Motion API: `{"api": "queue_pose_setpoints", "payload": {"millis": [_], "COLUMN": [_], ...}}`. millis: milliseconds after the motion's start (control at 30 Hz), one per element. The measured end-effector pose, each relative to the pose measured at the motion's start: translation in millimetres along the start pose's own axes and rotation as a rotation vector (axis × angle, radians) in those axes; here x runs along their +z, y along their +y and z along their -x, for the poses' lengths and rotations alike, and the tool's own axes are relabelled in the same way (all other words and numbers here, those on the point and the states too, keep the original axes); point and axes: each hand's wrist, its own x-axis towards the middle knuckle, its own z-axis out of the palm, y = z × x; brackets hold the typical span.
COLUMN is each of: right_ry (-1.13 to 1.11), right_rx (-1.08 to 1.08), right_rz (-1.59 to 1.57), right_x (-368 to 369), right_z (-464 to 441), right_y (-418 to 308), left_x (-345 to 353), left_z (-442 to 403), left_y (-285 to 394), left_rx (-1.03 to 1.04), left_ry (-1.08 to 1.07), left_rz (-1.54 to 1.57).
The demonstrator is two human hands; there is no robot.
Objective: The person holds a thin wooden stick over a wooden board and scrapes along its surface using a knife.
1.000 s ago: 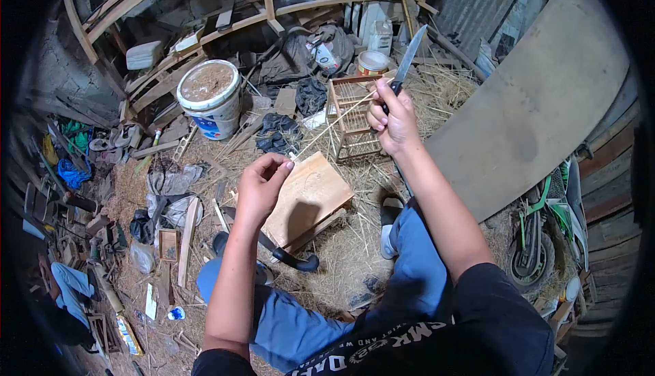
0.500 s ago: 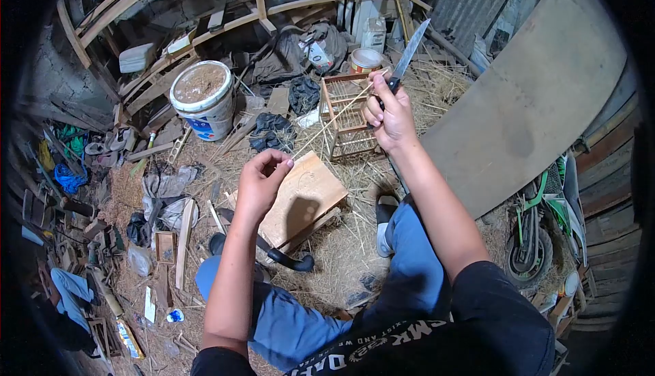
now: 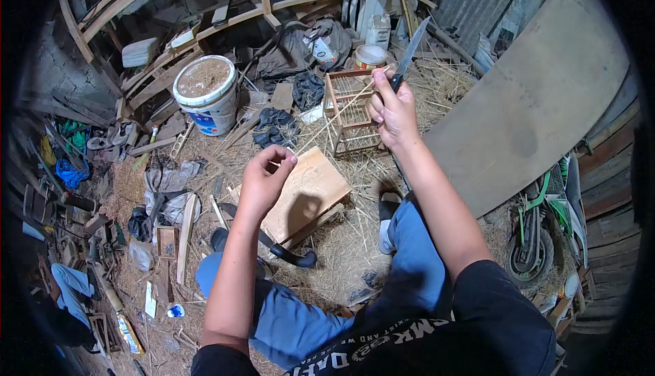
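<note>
My left hand [image 3: 267, 179] is closed, thumb and fingertips pinching the lower end of a thin pale stick [image 3: 334, 117]. The stick slants up to my right hand [image 3: 394, 111], whose fingers are wrapped round the black handle of a knife [image 3: 412, 50]. The blade points up and away, and the stick's upper end lies by my right thumb. Below my left hand stands a low wooden block or stool [image 3: 314, 188], with a shadow on its top. Behind the stick is a small wooden cage-like frame [image 3: 355, 141] with thin bars. A black curved handle [image 3: 293, 257] lies before the block.
A white bucket [image 3: 205, 96] stands at the back left. A large board [image 3: 532, 103] leans on the right, above a green motorbike part [image 3: 532, 233]. Straw and wood scraps litter the floor. Another person's leg [image 3: 71, 287] shows at far left.
The view has shifted slightly. Both hands keep their hold on the stick and knife, with only small movements; the knife blade stands a little more upright.
</note>
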Motion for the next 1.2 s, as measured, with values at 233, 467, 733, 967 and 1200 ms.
{"api": "queue_pose_setpoints", "payload": {"millis": [233, 467, 733, 967, 1200], "right_ry": [0.037, 0.060, 0.054, 0.053, -0.025], "right_rx": [0.039, 0.071, 0.127, 0.170, 0.294], "right_rz": [0.038, 0.108, 0.195, 0.229, 0.413], "right_x": [-1, -8, -8, -10, -29], "right_z": [-2, -5, -26, -48, -67], "right_y": [4, 10, 22, 41, 60], "left_x": [-1, 0, -11, -19, -28], "left_z": [-2, -3, -18, -36, -50], "left_y": [2, -8, -14, -26, -54], "left_rx": [0.003, -0.018, -0.055, -0.041, -0.080], "left_ry": [0.011, 0.038, 0.061, 0.100, 0.103], "left_rz": [-0.018, -0.009, -0.086, -0.093, -0.166]}}
